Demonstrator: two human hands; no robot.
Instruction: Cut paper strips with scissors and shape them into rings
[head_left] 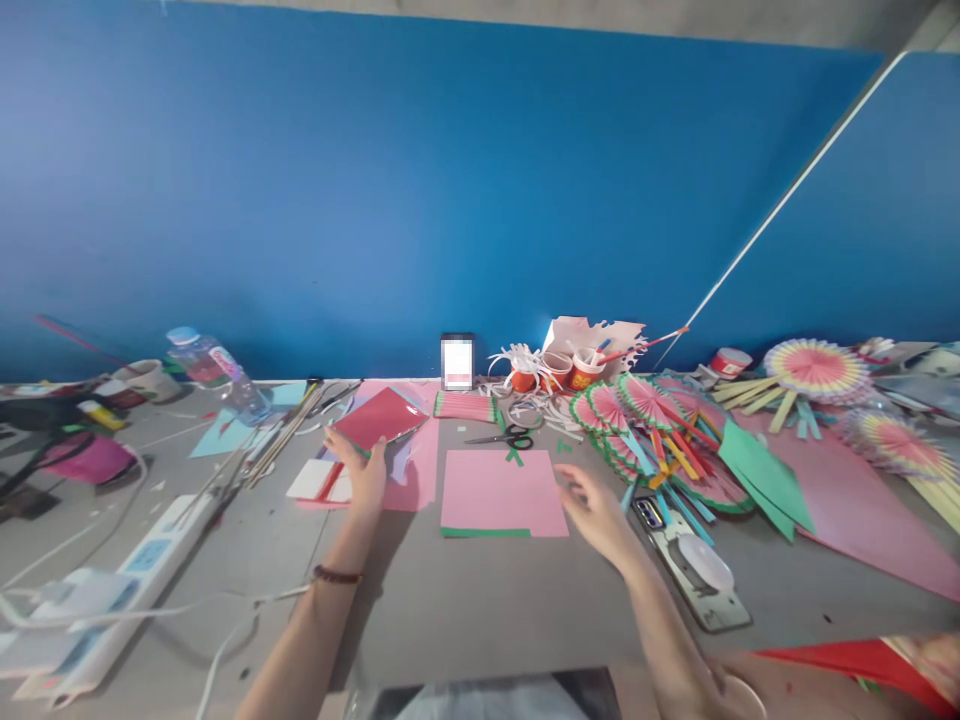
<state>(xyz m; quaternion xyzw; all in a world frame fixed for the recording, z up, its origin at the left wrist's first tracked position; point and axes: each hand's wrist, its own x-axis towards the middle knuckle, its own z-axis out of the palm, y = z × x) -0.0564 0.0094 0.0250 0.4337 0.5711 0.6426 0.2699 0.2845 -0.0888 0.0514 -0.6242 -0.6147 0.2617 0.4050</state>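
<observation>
My left hand [365, 480] grips the near edge of a flat, shiny red packet [381, 418], above other pink and pale sheets. A pink sheet of paper [504, 490] lies flat in front of me, with a green strip [484, 532] along its near edge. My right hand [596, 510] is at that sheet's right edge, fingers apart and holding nothing; whether the fingertips touch the paper I cannot tell. Black-handled scissors [517, 437] lie just beyond the sheet, beside small green scraps. A pleated pink strip with green edging [465, 405] lies further back.
On the right are pleated paper fans [649, 400], green paper [761, 475] and a phone [701, 580]. At left are a power strip [142, 570] with cables, a plastic bottle [217, 370] and thin sticks [285, 435]. Red cups [587, 370] and a small screen [457, 362] stand near the blue wall.
</observation>
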